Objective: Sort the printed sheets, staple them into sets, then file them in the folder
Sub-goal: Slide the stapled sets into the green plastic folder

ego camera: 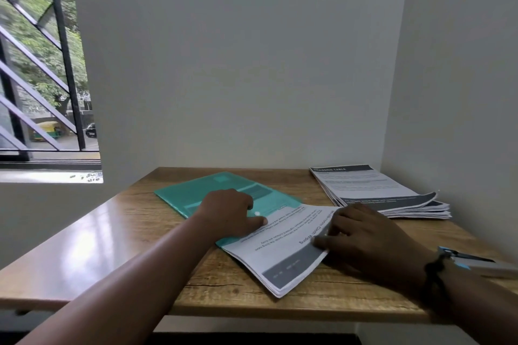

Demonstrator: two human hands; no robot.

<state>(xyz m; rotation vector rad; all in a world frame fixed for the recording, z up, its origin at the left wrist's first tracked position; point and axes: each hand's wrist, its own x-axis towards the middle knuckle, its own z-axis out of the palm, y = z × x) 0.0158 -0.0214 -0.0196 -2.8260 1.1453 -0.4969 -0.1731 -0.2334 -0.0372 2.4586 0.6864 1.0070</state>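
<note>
Folder [196,193]: a see-through teal plastic one, lying flat and slantwise on the tabletop [117,235], middle of the scene; printed pages show faintly through its cover.
Set of sheets [283,249]: its far end is tucked under the folder's cover, its near end sticks out toward the tabletop's front edge; the print faces away from the person.
Left hand [228,211]: fingers curled, resting on the folder, thumb pressing down where the sheets go in.
Right hand [364,241]: laid over the right edge of the set, fingers bent and pinching that edge.
Stack of papers [381,190]: far right corner, fanned loosely, apart from the folder.
Stapler [473,262]: near right, just behind the right wrist; a dark band circles that wrist.
</note>
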